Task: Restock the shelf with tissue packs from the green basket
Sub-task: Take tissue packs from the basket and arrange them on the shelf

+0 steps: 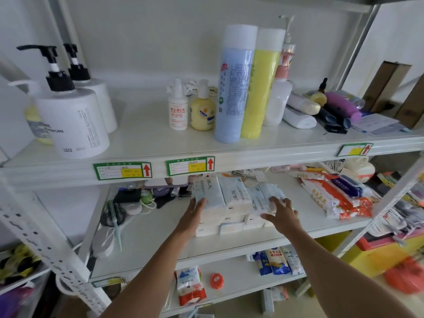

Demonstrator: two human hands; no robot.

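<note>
The tissue packs (231, 198) lay stacked midway along the white metal shelf (156, 226), under a tier of bottles (234, 88) against a white wall (160, 31). The left hand (193, 213), fingers straight, pressed the stack's left side. The right hand (283, 214), fingers spread, rested on its right end. Wipes (339, 198) lay further right.

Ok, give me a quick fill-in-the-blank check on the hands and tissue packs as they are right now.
1. The tissue packs are stacked on the shelf directly ___ the one holding the white pump bottles.
2. The right hand rests on the stack's ___ end, the left hand on the other.
3. The hairbrush lies to the ___ of the stack.

Missing words: below; right; left
</note>
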